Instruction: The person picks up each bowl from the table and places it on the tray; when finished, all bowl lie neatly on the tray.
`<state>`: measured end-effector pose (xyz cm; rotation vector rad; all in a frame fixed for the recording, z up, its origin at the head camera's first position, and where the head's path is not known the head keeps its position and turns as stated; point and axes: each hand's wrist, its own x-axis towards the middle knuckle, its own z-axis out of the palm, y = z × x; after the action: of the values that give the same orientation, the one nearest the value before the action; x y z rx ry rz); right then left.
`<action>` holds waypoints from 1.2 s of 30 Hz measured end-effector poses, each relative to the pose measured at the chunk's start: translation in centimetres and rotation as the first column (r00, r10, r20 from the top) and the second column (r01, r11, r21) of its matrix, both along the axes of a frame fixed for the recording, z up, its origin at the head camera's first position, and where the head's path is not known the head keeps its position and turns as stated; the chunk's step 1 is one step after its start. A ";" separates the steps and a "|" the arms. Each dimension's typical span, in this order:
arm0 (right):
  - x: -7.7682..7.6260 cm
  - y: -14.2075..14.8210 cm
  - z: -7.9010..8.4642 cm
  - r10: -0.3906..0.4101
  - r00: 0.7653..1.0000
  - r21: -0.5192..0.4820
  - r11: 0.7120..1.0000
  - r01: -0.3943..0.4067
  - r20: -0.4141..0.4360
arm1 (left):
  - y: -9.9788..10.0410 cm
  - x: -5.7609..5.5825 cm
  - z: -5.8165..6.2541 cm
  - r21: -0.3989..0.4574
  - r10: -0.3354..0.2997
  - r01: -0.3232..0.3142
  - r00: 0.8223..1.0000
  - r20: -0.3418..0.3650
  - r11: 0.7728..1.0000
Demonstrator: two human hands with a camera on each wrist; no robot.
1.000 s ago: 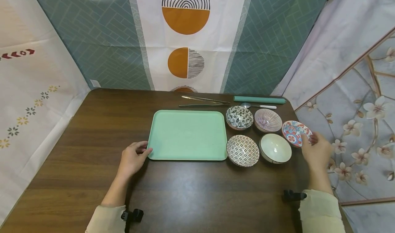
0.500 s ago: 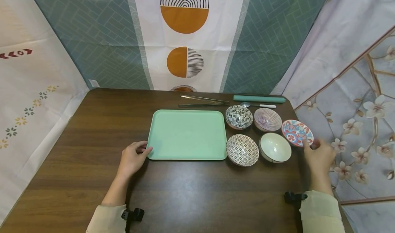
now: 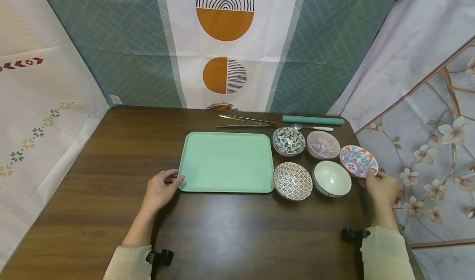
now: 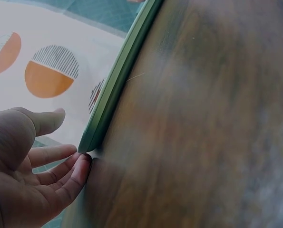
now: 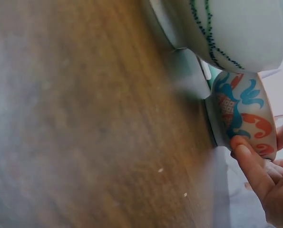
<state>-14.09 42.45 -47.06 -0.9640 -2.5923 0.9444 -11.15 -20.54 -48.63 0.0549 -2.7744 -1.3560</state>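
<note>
A mint-green tray (image 3: 226, 162) lies flat on the table. My left hand (image 3: 161, 189) is at its near left corner; in the left wrist view the fingertips (image 4: 84, 160) touch the corner while the thumb stays apart above it. At the far right, a red-and-blue patterned bowl (image 3: 356, 160) is held at its near right side by my right hand (image 3: 382, 191). The right wrist view has one finger (image 5: 248, 156) low on the bowl's outer wall and the thumb up at the rim. A plain white bowl (image 3: 331, 179) stands just left of it.
Beside the tray are a brown-patterned bowl (image 3: 293, 182), a black floral bowl (image 3: 288, 141) and a purple-striped bowl (image 3: 323, 144). Behind them lie a white-handled spoon (image 3: 322, 128), a green stick-shaped case (image 3: 313, 120) and thin metal utensils (image 3: 248, 119).
My right hand's thumb has drawn back from inside the patterned bowl, and the fingers have come against its near right side. The left hand and tray have not moved.
</note>
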 end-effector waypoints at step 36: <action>-4.5 -6.9 7.0 0.136 0.928 -0.414 0.865 -0.282 -0.348 | -0.2 -0.1 -0.2 -0.028 0.014 -0.014 1.000 0.020 1.000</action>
<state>-18.62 35.54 -40.04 -0.5572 -2.2785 1.6759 -11.22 -20.76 -48.81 0.0873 -2.8037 -1.3205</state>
